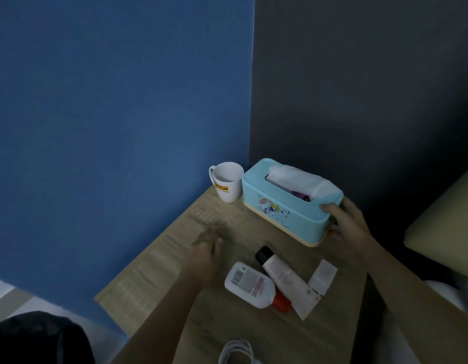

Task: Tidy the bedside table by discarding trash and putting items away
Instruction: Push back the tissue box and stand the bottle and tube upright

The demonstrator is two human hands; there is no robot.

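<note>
**Tissue box held at the desk's far corner**

The tissue box (290, 203) is gripped at its near right end by the right hand (346, 222), thumb on the lid and fingers curled under the side. It sits at about 1 o'clock on the desk (154, 266), hard against the dark wall, with a mug (227, 185) just beside it at 11 o'clock. The left hand (206, 250) is blurred over bare wood near the centre; it appears empty, though whether its fingers are spread or curled cannot be told.

At 6 o'clock from the box, a bottle (250, 283) and a tube (283, 277) lie touching side by side, with a small clear packet (322, 275) just to the right. A white cable (235, 350) is seen at the near edge.

The box is probably being squared up or shifted. It is best slid flat, not lifted by one end, so the loose tissue is not pulled out and the mug is not knocked. The left end may be steadied by the free hand. The packet is likely trash and is best cleared next.
</note>
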